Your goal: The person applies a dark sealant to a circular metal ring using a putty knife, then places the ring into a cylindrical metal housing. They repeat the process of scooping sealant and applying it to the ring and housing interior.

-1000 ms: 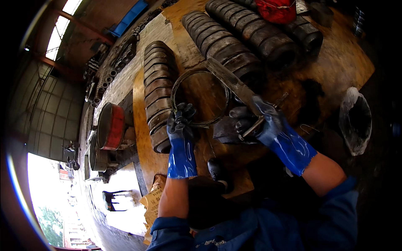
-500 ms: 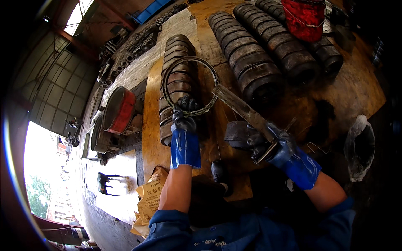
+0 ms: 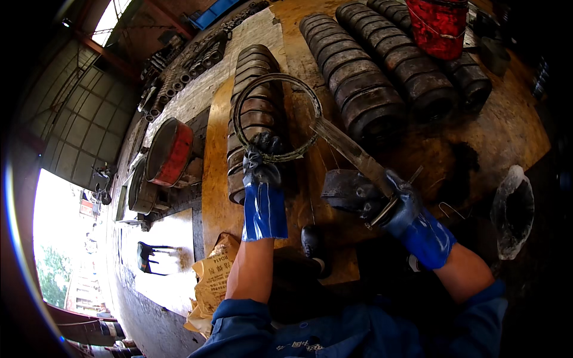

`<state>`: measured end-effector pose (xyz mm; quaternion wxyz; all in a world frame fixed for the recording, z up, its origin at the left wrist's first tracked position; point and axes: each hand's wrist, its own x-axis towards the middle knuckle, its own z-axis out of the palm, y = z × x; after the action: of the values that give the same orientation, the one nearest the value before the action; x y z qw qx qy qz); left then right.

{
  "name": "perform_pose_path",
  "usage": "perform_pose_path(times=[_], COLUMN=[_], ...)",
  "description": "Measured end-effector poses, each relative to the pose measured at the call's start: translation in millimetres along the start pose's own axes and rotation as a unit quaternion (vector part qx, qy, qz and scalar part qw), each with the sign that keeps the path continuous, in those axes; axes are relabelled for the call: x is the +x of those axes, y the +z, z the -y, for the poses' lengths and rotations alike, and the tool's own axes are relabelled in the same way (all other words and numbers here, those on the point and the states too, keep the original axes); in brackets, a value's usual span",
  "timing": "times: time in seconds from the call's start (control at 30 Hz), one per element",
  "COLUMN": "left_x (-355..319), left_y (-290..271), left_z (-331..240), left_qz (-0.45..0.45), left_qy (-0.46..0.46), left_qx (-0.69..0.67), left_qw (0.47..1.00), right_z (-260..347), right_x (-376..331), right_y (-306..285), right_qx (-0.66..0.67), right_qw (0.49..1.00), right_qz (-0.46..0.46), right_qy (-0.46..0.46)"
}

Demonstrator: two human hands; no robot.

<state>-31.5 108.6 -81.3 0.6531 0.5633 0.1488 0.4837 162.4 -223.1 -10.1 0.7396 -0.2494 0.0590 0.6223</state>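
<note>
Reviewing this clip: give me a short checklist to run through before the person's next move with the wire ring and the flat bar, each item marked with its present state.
1. Left hand has the wire ring gripped at its lower edge: ok.
2. Right hand closed on the flat bar: ok.
3. Bar tip meets the ring at its right side: ok.
4. Both hands gloved: ok.
5. Ring held over the row of metal rings on the wooden bench, touching it or not: cannot tell.
6. Red bucket standing apart from bar and ring: ok.
</note>
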Motion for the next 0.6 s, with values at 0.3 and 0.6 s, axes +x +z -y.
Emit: perform_pose_path(times=[0.3, 0.6], left_x=[7, -9], left_y=[16, 59], left_z=[-6, -39], left_qz=[-0.012, 0.021], left_qy=[-0.019, -0.124], left_qx=[0.018, -0.120], left_qw=[1.000, 0.985], right_z=[17, 38], right_x=[13, -10], right_y=[-28, -22], right_qx=[0.043, -0.002], right_qw=[0.997, 0.996], right_qz=[0.062, 0.032], right_qy=[-0.008, -0.084])
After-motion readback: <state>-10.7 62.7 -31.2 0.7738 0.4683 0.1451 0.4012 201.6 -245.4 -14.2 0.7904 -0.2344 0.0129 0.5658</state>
